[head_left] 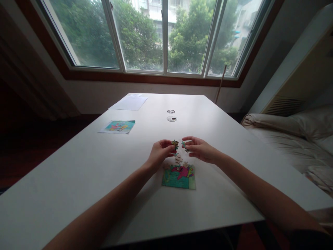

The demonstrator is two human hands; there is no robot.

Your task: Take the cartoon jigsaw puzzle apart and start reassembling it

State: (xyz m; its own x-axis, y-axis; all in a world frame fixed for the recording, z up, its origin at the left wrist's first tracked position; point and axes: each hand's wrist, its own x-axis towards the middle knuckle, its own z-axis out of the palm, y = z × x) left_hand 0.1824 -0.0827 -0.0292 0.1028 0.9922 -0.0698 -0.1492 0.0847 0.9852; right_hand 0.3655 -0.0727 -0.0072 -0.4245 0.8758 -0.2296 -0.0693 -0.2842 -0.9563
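Between the thumb and fingers of my left hand (161,152) are small jigsaw puzzle pieces (175,144), seen edge-on and in green and brown. My right hand (199,149), just across from it, pinches another greenish puzzle piece (183,144); the two hands are a little apart. Below them on the table lies a partly joined jigsaw puzzle (179,178), showing a pink figure on a green ground. Several loose pieces (178,159), some with the plain side up, lie along its far edge, partly hidden by my hands.
The white table (135,205) stretches toward the window. A coloured picture sheet (119,126) lies on the left, with white paper (130,103) behind it. Two round table inserts (171,118) sit beyond my hands. A pale sofa (281,135) stands on the right.
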